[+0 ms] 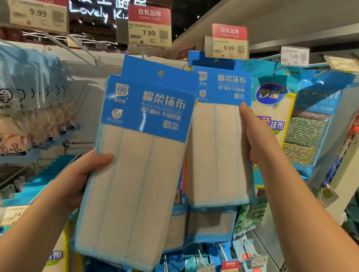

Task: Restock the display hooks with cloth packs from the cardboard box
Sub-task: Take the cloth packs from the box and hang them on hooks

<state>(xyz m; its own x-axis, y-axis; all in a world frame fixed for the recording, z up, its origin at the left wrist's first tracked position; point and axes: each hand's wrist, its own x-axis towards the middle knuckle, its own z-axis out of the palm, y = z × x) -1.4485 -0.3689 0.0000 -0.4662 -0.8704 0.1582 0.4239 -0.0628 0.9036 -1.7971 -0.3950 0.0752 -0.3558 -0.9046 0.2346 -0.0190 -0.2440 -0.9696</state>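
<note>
My left hand (83, 177) grips a beige cloth pack with a blue header card (136, 175) by its left edge, thumb on the front, holding it up before the display. My right hand (254, 140) holds the right edge of a second, identical cloth pack (216, 152), whose blue header reaches up to the hook under the 9.99 price tag (226, 46). Whether that pack hangs on the hook I cannot tell. The hook under the 7.99 tag (149, 33) stands just above the left pack's hanging hole. The cardboard box is not in view.
Packs of other cloths hang on hooks at the left (25, 100). Scouring-pad packs (304, 133) hang to the right. Lower hooks with price tags and small packs (227, 268) fill the space below. A white shelf upright (351, 150) bounds the display on the right.
</note>
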